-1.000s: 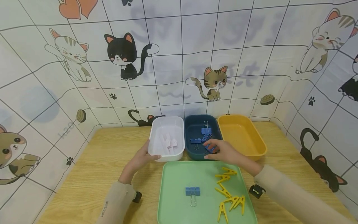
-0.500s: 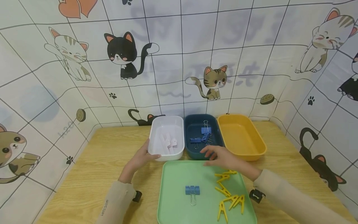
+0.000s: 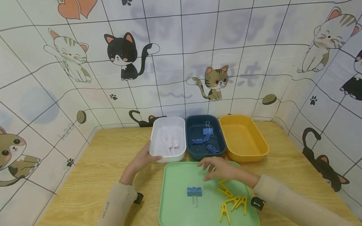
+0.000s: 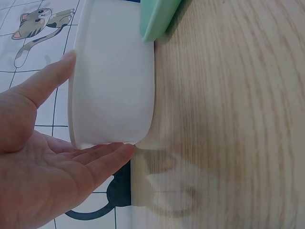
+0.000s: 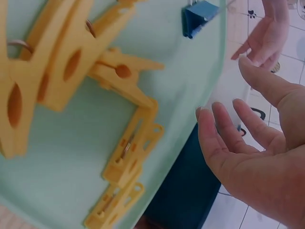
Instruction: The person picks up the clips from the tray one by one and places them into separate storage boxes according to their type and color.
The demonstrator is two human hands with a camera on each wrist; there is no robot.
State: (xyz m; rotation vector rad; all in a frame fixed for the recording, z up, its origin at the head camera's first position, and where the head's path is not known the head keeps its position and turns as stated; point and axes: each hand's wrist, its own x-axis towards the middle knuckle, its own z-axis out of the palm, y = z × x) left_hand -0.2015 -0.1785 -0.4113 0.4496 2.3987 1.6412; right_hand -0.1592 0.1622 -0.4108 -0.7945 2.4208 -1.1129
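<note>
My left hand rests against the near left corner of a white bin, its thumb along the front and its straight fingers at the left side. In the left wrist view, the fingertips touch the white wall. My right hand hovers over the far part of a green tray, fingers loosely bent and holding nothing. On the tray lie one blue binder clip and several yellow clothespins. Several blue binder clips sit in the dark blue bin just beyond the right hand.
A yellow bin stands at the right end of the row of bins. The white bin holds several white clips. All stand on a wooden table against a wall covering printed with cats.
My right hand has drawn back from inside the dark blue bin to over the tray, leaving a blue binder clip lying in the bin. The left hand has stayed on the white bin.
</note>
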